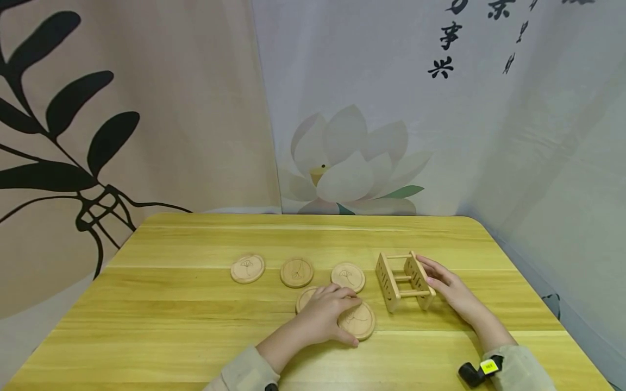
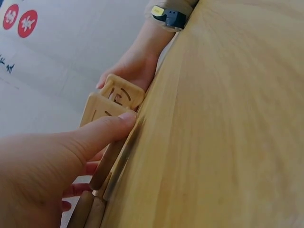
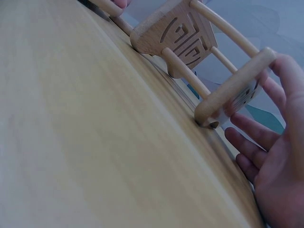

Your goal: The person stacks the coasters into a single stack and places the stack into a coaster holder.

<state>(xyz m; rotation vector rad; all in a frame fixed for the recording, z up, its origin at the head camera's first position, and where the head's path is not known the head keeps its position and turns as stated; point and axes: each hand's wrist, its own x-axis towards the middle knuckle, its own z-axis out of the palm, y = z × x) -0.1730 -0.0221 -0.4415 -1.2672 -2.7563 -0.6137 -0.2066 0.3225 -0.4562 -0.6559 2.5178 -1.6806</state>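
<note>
My left hand (image 1: 329, 315) spans a round wooden coaster (image 1: 359, 321) engraved with a plant design, thumb at its near edge and fingers at the far side. In the left wrist view the coaster's edge (image 2: 109, 164) shows below the thumb. Another coaster (image 1: 304, 298) lies partly hidden behind this hand. To the right, a small wooden rack (image 1: 389, 285) stands on the table, two slotted panels joined by round bars. My right hand (image 1: 452, 290) holds its right panel (image 3: 232, 90) from outside, with the lower fingers loosely bent beside it.
Three more engraved coasters lie in a row behind my left hand: a left one (image 1: 247, 269), a middle one (image 1: 296, 272) and a right one (image 1: 348, 277). The wooden table (image 1: 171, 326) ends at a printed fabric backdrop (image 1: 342, 81).
</note>
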